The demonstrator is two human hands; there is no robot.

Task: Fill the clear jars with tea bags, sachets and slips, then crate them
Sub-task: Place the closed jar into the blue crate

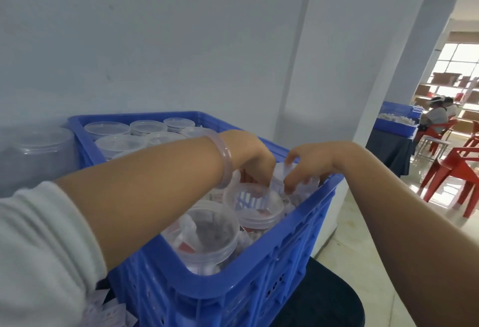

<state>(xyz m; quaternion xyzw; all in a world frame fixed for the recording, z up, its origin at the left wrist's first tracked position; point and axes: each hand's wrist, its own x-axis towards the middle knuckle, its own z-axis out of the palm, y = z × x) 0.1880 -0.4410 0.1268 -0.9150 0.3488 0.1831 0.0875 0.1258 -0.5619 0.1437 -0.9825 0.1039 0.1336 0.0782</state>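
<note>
At far left a spare jar [36, 155] stands just outside the blue crate [233, 272], whose back rows hold lidded jars [106, 129]. Our left hand [252, 154] reaches into the far right corner, fingers curled down beside the corner jar [281, 171]. Their tips are hidden, so we cannot tell whether they grip it. Our right hand [315, 159] has its fingers curled over that jar's top, holding it close to the crate wall. We judge jamming the main risk. The slot looks tight, and a tilted jar could catch the neighbour jar [255, 205], pop its lid or pinch our left fingers.
</note>
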